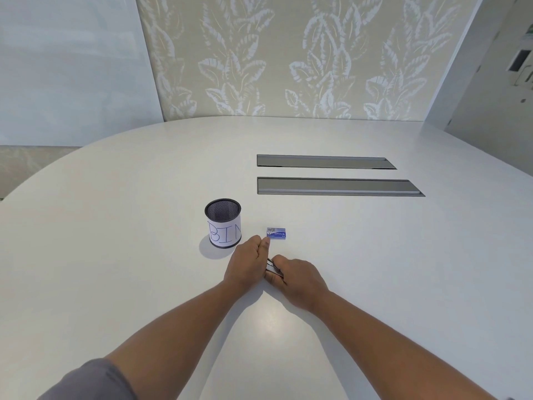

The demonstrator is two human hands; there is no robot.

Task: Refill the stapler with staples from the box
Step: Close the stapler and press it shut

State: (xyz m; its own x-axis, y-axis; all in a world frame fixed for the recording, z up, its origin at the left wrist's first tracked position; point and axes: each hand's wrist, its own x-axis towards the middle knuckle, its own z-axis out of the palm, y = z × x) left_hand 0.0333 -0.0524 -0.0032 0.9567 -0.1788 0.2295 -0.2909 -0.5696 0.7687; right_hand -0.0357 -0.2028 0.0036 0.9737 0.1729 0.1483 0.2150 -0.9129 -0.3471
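Metal glints on the stapler (273, 267), gripped between left hand (247, 262) and right hand (297, 280) mid-table, nearer the near edge. Probably stiff and springy, best held along its sides; the staple box (276, 233), just beyond, looks light

On the table (375, 269), the mesh cup (223, 223) stands left of the staple box (276, 234), near it but apart. Both hands meet just in front of the box: left hand (246, 265) to the left, right hand (297, 280) to the right, the stapler (273, 267) between them. Two cable hatches (337, 186) lie behind, one beyond the other.
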